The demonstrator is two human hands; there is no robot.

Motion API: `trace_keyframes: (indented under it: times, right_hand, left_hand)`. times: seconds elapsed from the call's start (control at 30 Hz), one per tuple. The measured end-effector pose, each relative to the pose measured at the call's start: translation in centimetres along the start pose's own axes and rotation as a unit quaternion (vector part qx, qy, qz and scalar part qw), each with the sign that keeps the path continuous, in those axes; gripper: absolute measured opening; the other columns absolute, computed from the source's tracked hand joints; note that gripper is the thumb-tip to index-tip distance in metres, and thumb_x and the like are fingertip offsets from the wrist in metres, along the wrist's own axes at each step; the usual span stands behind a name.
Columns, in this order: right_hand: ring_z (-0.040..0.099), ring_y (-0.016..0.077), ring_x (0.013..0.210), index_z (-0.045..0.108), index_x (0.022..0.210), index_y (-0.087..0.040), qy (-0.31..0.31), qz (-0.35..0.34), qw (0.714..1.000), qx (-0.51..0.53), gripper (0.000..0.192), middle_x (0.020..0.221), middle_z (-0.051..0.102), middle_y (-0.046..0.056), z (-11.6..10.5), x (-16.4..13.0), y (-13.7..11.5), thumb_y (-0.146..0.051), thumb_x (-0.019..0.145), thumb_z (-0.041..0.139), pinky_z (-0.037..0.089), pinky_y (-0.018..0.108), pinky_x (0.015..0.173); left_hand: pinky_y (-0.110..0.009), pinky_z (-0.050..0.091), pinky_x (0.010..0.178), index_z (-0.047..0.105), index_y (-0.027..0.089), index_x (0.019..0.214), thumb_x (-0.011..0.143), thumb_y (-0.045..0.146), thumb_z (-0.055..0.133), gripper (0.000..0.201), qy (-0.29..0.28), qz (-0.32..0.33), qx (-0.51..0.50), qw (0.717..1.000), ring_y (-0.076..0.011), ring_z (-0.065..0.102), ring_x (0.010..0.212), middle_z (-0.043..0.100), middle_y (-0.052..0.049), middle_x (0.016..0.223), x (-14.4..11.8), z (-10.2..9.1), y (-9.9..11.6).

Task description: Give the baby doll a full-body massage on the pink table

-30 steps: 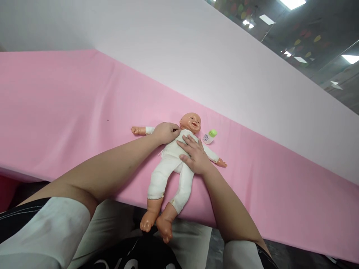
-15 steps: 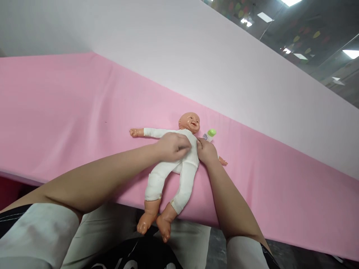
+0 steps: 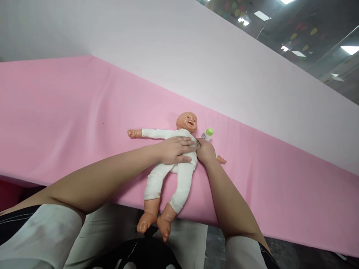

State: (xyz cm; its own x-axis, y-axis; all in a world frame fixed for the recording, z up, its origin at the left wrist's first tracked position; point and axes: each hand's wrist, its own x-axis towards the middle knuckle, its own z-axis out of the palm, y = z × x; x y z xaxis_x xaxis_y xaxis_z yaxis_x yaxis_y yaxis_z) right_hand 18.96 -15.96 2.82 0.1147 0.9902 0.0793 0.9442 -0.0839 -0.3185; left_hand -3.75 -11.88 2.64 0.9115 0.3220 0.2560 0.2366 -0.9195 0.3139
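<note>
A baby doll (image 3: 184, 179) with a white cloth body and hard head, hands and feet lies face up on the pink surface. Its head points to the wall and its feet hang past the near edge. My left hand (image 3: 178, 150) rests flat across the doll's chest and belly, fingers spread. At the doll's side on the right, my right hand (image 3: 206, 151) is closed against the torso, thumb on top; its other fingers are partly hidden. Just beyond that hand lies a small bottle (image 3: 208, 134) with a green cap.
The pink-covered table (image 3: 280, 186) stretches to both sides. Behind it rises a white wall (image 3: 168, 56), with glass and ceiling lights above at the upper right. A light-coloured seat or cloth (image 3: 193, 239) shows below the table's near edge.
My left hand, curled and blurred over the doll's belly before, now lies flat with its fingers spread on the torso. My right hand stays at the doll's side. The view has shifted slightly.
</note>
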Motion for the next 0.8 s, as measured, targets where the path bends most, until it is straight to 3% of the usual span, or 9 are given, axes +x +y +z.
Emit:
trace_keyframes:
  times: [0.13, 0.23, 0.4, 0.5, 0.67, 0.73, 0.8]
  right_hand:
    - [0.075, 0.0272, 0.106, 0.073, 0.133, -0.026, 0.017, -0.013, 1.0, -0.001, 0.045, 0.122, 0.08, 0.008, 0.0, 0.0, 0.0, -0.029, 0.104, 0.038, 0.057, 0.039, 0.095]
    - [0.073, 0.0261, 0.113, 0.073, 0.131, -0.024, 0.051, -0.05, 0.997, 0.023, 0.044, 0.127, 0.079, 0.008, 0.1, -0.1, 0.0, -0.023, 0.1, 0.043, 0.057, 0.04, 0.102]
    - [0.063, 0.025, 0.137, 0.073, 0.131, -0.022, 0.114, -0.212, 0.965, 0.104, 0.04, 0.139, 0.074, 0.009, -0.3, -1.9, -1.9, -0.034, 0.099, 0.052, 0.047, 0.044, 0.122]
    - [0.063, 0.0258, 0.14, 0.074, 0.129, -0.026, 0.067, -0.344, 0.927, 0.134, 0.04, 0.139, 0.074, 0.008, -0.9, -4.3, -4.2, -0.04, 0.096, 0.057, 0.047, 0.046, 0.123]
    - [0.067, 0.0225, 0.136, 0.072, 0.132, -0.025, -0.057, -0.481, 0.859, 0.164, 0.043, 0.134, 0.077, 0.008, -1.2, -7.5, -7.8, -0.045, 0.097, 0.056, 0.05, 0.04, 0.12]
    - [0.063, 0.0226, 0.142, 0.07, 0.136, -0.026, -0.106, -0.498, 0.85, 0.135, 0.045, 0.141, 0.074, 0.006, -0.9, -8.0, -8.4, -0.046, 0.098, 0.057, 0.043, 0.042, 0.125]
    - [0.055, 0.026, 0.15, 0.067, 0.142, -0.027, -0.123, -0.478, 0.865, 0.09, 0.05, 0.15, 0.068, 0.006, -0.6, -7.9, -8.4, -0.051, 0.098, 0.061, 0.031, 0.05, 0.132]
  left_hand:
    - [-0.049, 0.026, 0.132, 0.048, 0.022, 0.163, 0.107, 0.062, 0.04, 0.069, 0.042, -0.064, 0.033, 0.997, -0.0323, 0.035, 0.161, 0.039, -0.013, 0.173, -0.2, -0.5, -2.4]
    - [-0.044, 0.042, 0.122, 0.055, 0.023, 0.157, 0.108, 0.056, 0.037, 0.062, 0.076, -0.133, 0.05, 0.987, -0.0299, 0.053, 0.149, 0.054, -0.011, 0.163, -0.4, -1.0, -3.3]
    - [-0.043, 0.053, 0.096, 0.075, 0.023, 0.129, 0.107, 0.043, 0.033, 0.052, 0.106, -0.258, 0.094, 0.956, -0.0323, 0.072, 0.117, 0.078, -0.011, 0.13, -0.6, -1.5, -5.0]
    - [-0.039, 0.052, 0.085, 0.08, 0.024, 0.106, 0.104, 0.04, 0.036, 0.047, 0.094, -0.29, 0.08, 0.949, -0.0298, 0.075, 0.099, 0.082, -0.01, 0.108, -0.7, -1.4, -6.2]
    - [-0.037, 0.051, 0.08, 0.08, 0.026, 0.107, 0.099, 0.037, 0.041, 0.041, 0.104, -0.287, 0.057, 0.951, -0.0285, 0.074, 0.095, 0.082, -0.008, 0.106, -0.6, -1.2, -6.7]
    - [-0.037, 0.05, 0.078, 0.081, 0.027, 0.102, 0.098, 0.037, 0.042, 0.04, 0.107, -0.282, 0.057, 0.952, -0.0287, 0.074, 0.092, 0.082, -0.009, 0.102, -0.6, -1.1, -6.6]
    - [-0.036, 0.049, 0.075, 0.08, 0.027, 0.098, 0.098, 0.037, 0.043, 0.039, 0.106, -0.279, 0.06, 0.952, -0.0279, 0.074, 0.089, 0.082, -0.008, 0.099, -0.5, -1.1, -6.6]
